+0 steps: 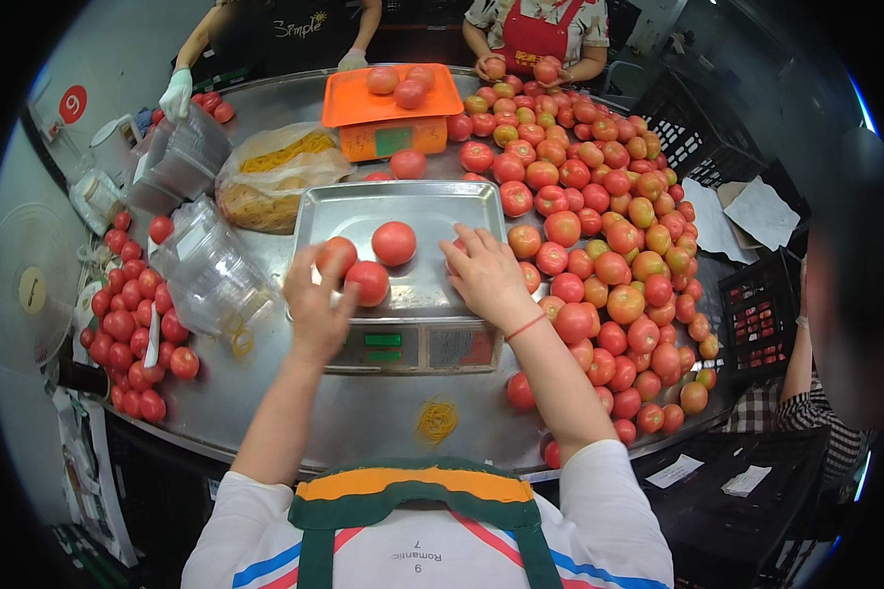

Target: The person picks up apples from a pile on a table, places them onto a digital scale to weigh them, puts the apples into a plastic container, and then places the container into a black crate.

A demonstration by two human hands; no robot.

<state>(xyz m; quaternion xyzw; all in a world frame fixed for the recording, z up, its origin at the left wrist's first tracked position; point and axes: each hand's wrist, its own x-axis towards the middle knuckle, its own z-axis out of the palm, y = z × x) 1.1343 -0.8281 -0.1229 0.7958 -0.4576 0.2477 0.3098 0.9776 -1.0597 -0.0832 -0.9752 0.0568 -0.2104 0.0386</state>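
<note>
A steel-pan weighing scale [398, 309] with a lit green display stands in front of me. Two red tomatoes [393, 244] lie uncovered near the middle of its pan. My left hand [318, 302], blurred, has its fingers spread over a third tomato [339, 254] at the pan's left side; whether it grips the fruit is unclear. At the right rim, my right hand [486, 276] curls its fingers over another tomato [454, 255], mostly hidden beneath them.
A large tomato heap [597, 250] covers the table's right side; a smaller pile [132, 316] sits left. Clear plastic boxes [210, 269], a bag of rubber bands [283, 177] and an orange scale [394, 136] surround the pan. Loose bands [437, 421] lie near me. Co-workers stand opposite and right.
</note>
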